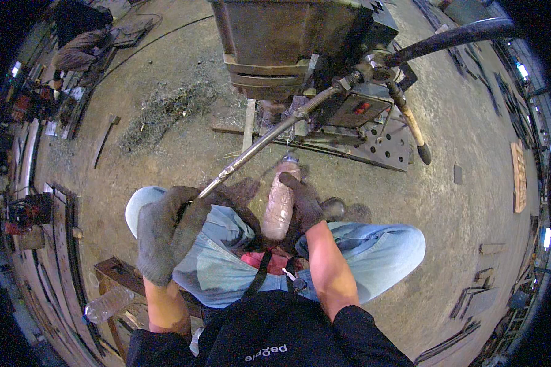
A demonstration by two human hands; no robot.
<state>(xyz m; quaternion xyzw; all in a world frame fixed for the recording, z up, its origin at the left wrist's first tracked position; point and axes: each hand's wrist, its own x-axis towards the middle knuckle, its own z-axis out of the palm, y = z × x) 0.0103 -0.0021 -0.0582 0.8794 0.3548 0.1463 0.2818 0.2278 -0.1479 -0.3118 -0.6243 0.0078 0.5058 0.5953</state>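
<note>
**Left hand on the bar, right hand on the bottle**

In the head view, our gloved left hand (172,229) is wrapped round the near end of a metal bar (257,145), which slants away to the machine (269,46) ahead. Our gloved right hand (305,205), well apart from it, clasps the bottle (278,205), its capped end pointing toward the machine's base.

We judge that squeezing too hard could buckle the soft bottle and splash its contents; a wet glove might then slip. Losing our left hold could let the bar swing. Reaching too far could bring our right hand against the machine. Metal shavings (165,116) ahead of our left hand could snag a glove brushed across them.
</note>
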